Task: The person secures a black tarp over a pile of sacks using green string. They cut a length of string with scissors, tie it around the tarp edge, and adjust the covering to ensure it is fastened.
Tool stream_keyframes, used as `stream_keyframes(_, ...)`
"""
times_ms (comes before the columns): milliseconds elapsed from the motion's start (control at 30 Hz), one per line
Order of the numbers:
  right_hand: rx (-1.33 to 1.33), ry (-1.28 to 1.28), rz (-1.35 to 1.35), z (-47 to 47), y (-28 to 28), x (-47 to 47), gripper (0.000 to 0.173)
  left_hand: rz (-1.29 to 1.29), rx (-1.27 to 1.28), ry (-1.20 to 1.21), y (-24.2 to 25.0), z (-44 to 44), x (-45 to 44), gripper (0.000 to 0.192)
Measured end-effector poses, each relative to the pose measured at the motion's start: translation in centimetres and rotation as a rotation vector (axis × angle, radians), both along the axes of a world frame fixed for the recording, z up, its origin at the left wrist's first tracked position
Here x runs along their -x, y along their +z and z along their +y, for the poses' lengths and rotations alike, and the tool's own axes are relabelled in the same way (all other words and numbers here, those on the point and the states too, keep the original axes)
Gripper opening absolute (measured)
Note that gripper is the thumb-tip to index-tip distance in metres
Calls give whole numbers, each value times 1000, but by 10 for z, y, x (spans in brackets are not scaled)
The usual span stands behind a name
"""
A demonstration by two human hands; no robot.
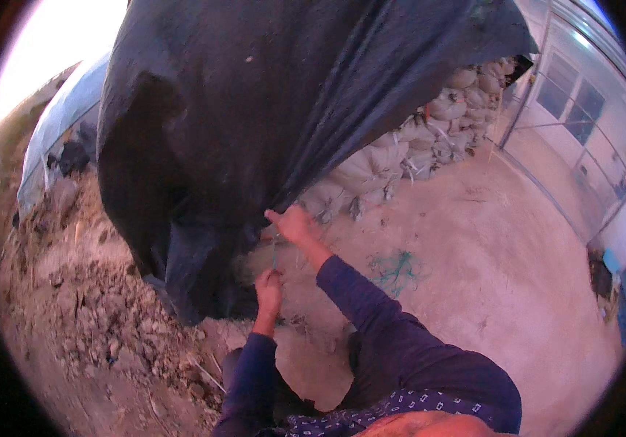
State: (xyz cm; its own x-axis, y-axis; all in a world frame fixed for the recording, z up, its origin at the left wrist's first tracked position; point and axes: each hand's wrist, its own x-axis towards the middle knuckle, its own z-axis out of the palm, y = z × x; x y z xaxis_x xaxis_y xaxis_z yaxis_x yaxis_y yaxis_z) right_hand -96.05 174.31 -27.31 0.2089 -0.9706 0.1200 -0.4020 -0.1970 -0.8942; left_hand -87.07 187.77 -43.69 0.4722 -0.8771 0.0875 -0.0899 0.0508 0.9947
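Note:
A large black tarp (247, 109) hangs over a stack of filled sacks (428, 131), its gathered lower edge reaching my right hand (295, 223). My right hand pinches that edge, thumb pointing left. Below it, my left hand (269, 292) is closed around the lower end of a thin green cord (275, 254). The cord runs taut and nearly upright between the two hands. How its upper end meets the tarp is too small to tell.
A tangle of green cord (399, 271) lies on the packed dirt floor (488, 262). Loose clods of soil (111, 317) cover the ground to the left. A metal-framed enclosure (542, 180) stands at right before a windowed wall (553, 104). Light-blue sheeting (61, 131) slopes at far left.

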Motion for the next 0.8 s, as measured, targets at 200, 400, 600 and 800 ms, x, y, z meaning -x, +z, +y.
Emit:
stream_keyframes(200, -224, 153, -358, -13, -9, 0, 49, 197, 57, -39, 43, 33, -9, 17)
stream_keyframes(400, -232, 218, -570, -22, -12, 1, 37, -171, 119, -50, 81, 48, -12, 17)
stream_keyframes(600, -327, 221, -564, -40, -25, 6, 26, -283, 33, -17, 97, 56, 0, 22)
stream_keyframes(800, -449, 362, -762, -47, -30, 7, 30, -179, 92, -13, 114, 61, -11, 17)
